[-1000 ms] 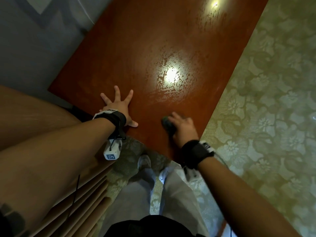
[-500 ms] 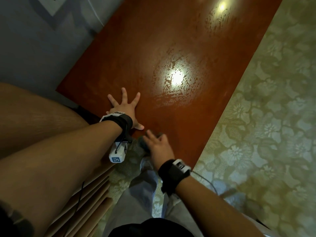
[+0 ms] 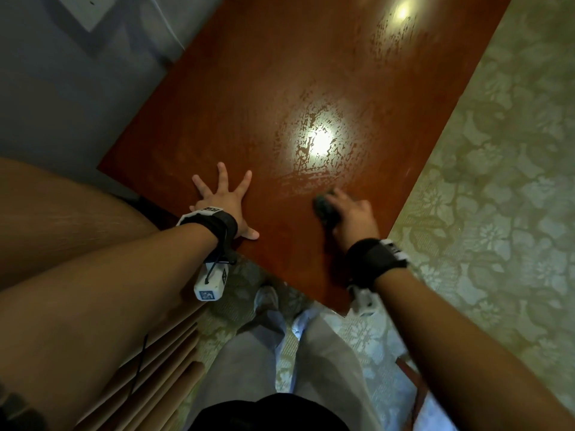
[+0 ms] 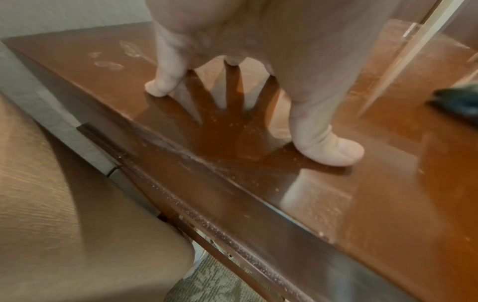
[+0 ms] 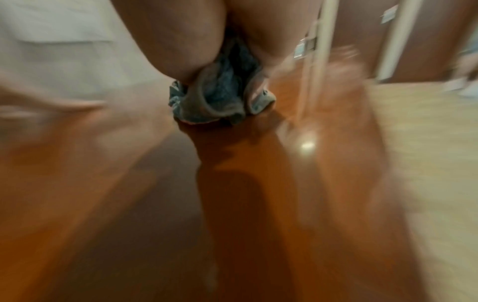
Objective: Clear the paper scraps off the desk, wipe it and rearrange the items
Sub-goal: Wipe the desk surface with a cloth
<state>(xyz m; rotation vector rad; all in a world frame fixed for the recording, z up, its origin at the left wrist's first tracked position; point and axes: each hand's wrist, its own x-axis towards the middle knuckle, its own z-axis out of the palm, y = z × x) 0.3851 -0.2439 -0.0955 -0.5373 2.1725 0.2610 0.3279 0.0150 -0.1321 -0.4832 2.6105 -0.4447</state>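
1. Bunched bluish cloth (image 3: 323, 209) lies on the desk (image 3: 264, 88) near its front edge, mostly hidden by the right hand (image 3: 353, 217) gripping it.
2. The right wrist view is blurred.
3. The left hand (image 3: 222, 199) presses flat, fingers spread.

The left hand (image 3: 224, 202) lies flat on the desk (image 3: 280, 88) at its near edge, toward the left corner, fingers (image 3: 222, 177) spread wide and thumb out to the side (the left wrist view shows the tips pressing down). The right hand (image 3: 353, 217) sits toward the near right corner, fingers curled over a dark cloth (image 3: 323, 209), holding it against the top. Both forearms are bare and reach forward, each wrist wrapped in a black band (image 3: 217, 222).
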